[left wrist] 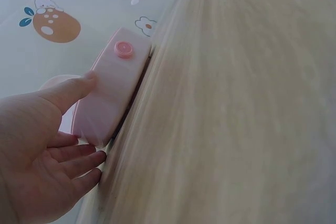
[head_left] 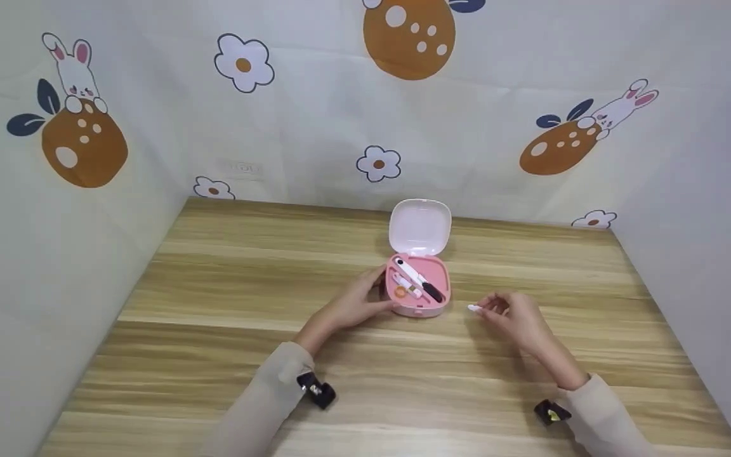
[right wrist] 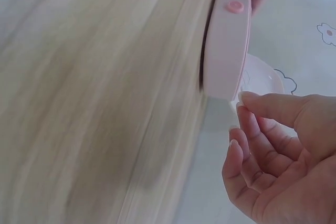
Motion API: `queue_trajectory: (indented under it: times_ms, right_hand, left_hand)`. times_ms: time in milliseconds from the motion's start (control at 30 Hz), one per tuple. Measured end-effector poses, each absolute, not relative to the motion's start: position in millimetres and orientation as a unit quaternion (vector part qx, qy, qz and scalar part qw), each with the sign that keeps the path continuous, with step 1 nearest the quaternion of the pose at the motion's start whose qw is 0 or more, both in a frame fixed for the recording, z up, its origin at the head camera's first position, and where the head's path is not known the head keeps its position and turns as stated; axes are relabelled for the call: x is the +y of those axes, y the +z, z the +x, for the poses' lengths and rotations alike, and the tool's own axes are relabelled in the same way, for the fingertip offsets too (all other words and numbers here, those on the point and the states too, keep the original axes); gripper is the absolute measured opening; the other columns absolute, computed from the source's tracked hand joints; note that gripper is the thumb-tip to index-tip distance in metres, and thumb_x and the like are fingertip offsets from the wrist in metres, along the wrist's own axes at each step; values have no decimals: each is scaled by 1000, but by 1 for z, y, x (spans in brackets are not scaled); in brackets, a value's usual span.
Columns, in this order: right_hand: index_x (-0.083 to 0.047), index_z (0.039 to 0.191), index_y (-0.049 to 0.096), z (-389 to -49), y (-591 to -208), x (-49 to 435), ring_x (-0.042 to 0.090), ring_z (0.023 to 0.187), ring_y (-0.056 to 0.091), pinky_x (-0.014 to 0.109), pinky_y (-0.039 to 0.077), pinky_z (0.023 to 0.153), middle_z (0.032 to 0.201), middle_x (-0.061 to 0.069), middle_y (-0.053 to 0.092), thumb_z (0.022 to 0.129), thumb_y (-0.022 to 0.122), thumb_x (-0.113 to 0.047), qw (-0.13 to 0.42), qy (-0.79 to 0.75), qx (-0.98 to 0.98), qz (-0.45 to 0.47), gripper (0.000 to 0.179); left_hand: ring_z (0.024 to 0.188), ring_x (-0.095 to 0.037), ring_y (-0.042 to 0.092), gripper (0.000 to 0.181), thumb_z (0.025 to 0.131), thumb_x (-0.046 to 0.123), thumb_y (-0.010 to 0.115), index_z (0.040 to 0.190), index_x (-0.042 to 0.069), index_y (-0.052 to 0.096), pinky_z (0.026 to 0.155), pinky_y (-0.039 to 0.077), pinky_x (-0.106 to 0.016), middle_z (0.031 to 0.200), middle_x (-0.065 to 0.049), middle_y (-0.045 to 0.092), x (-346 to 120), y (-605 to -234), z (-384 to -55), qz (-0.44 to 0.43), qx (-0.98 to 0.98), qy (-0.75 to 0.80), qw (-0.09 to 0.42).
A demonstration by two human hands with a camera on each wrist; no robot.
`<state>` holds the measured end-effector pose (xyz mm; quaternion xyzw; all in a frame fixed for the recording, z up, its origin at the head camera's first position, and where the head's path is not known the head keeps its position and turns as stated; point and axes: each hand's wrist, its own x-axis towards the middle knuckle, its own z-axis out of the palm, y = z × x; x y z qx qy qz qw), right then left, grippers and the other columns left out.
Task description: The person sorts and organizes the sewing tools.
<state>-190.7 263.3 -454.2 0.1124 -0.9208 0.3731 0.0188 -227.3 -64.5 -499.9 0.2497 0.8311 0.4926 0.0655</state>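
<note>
A small pink case stands on the table with its lid raised at the back. In its pink tray lie a slim white tool with a black end, a shorter white piece and an orange ring. My left hand holds the case at its left side, thumb at the front corner and fingers around the side. To the right of the case, my right hand pinches a small white piece between thumb and fingertips, close over the table; its kind I cannot tell.
The wood-grain table meets a printed cloth wall just behind the raised lid. More cloth hangs along the left and right sides. A small black device is strapped at each wrist.
</note>
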Motion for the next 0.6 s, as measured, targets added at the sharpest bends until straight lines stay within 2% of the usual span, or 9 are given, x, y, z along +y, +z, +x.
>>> queue_trajectory:
  times_ms: [600]
  right_hand:
    - [10,95,73,-213,-454,236,12,75,60,15,51,66,86,16,73,91,74,6,31,422,-902,85,6]
  left_hand:
    - [148,-37,46,86,97,29,77,163,-2,32,129,31,-49,161,-23,46,-64,-500,-228,241,839,483,68]
